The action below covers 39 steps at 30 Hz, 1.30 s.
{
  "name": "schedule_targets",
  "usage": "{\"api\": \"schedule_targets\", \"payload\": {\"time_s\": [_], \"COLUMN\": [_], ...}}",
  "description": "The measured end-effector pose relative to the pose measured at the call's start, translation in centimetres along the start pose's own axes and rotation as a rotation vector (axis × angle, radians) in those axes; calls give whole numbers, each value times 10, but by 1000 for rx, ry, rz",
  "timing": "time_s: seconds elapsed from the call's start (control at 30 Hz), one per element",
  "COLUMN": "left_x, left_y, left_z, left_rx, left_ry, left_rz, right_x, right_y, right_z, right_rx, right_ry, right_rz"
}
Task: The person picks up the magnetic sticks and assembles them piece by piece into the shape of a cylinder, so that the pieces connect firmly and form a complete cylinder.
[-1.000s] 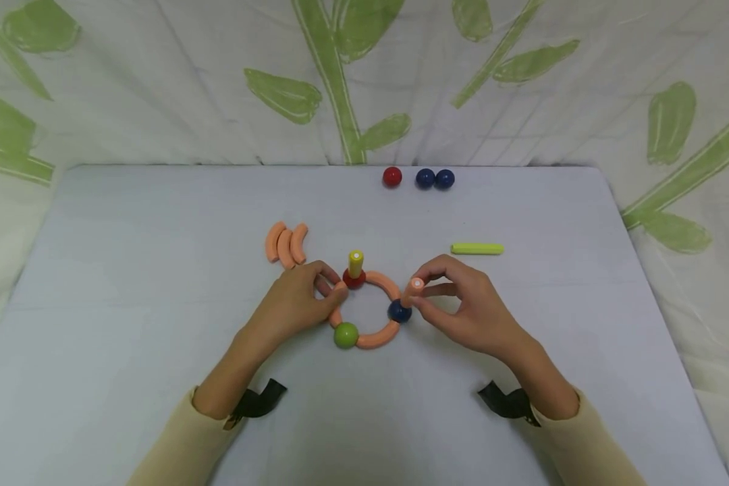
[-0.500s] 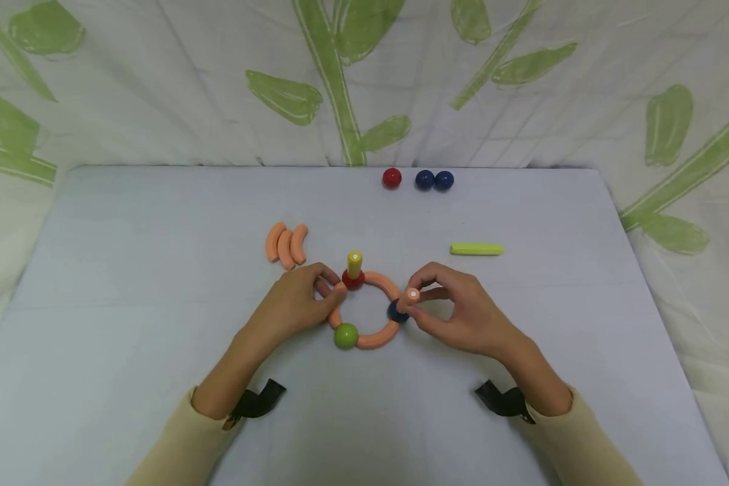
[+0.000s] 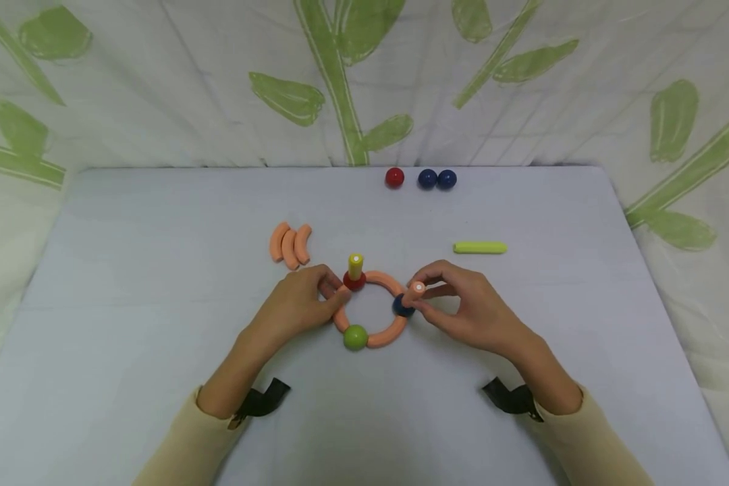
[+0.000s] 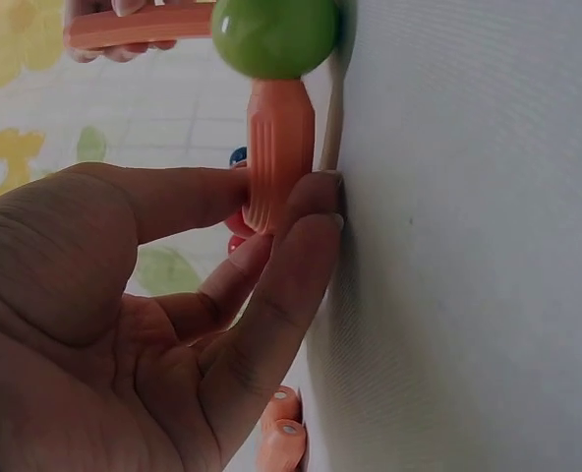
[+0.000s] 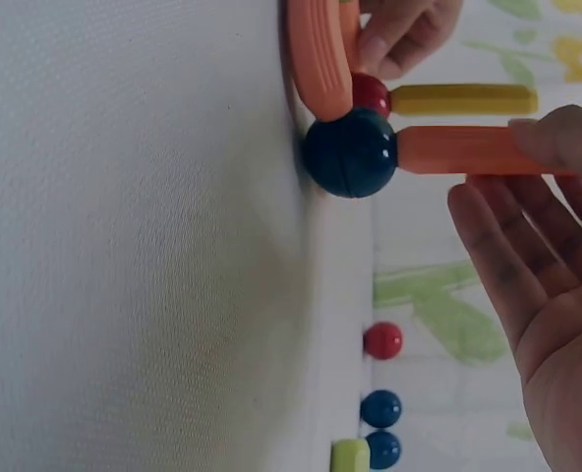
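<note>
Fingers left hand (image 3: 298, 305) pinch orange ring (image 3: 381, 335) | right hand (image 3: 470, 312) pinch orange stick (image 3: 413, 293)

A pale table (image 3: 158, 324) fills the frame, backed by a white cloth with green leaves (image 3: 219, 81) across the top. Three orange arcs (image 3: 289, 244) lie side by side left of centre. A red ball (image 3: 394, 177) and two blue balls (image 3: 437, 179) sit at the far edge. A yellow-green stick (image 3: 480, 248) lies right of centre
</note>
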<state>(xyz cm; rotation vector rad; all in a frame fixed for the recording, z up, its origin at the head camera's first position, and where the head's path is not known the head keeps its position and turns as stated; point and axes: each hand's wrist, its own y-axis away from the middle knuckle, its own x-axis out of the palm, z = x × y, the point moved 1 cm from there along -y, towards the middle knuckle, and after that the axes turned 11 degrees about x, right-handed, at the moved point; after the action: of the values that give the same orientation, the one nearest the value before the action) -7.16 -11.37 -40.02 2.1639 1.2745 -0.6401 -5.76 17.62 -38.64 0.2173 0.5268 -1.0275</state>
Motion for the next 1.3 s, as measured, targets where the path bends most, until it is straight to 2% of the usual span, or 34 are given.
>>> {"api": "schedule_targets", "payload": {"time_s": [0.3,0.63,0.9,1.3], "left_x": [-1,3,4,9], "left_y": [3,8,12,17], "left_z": [0,1,1,0], "left_rx": [3,-28,-42,-53], "left_ry": [-16,-5,-19,-5], "left_rz": [29,16,20,29], "right_x": [1,7,10,13], "right_y": [0,-3,-3,-11], "right_z": [-4,-6,-7,-8], "right_rx": [-10,20,72,89], "right_ry": [21,5,52,65], "right_rz": [-62,-75,-58,-118]}}
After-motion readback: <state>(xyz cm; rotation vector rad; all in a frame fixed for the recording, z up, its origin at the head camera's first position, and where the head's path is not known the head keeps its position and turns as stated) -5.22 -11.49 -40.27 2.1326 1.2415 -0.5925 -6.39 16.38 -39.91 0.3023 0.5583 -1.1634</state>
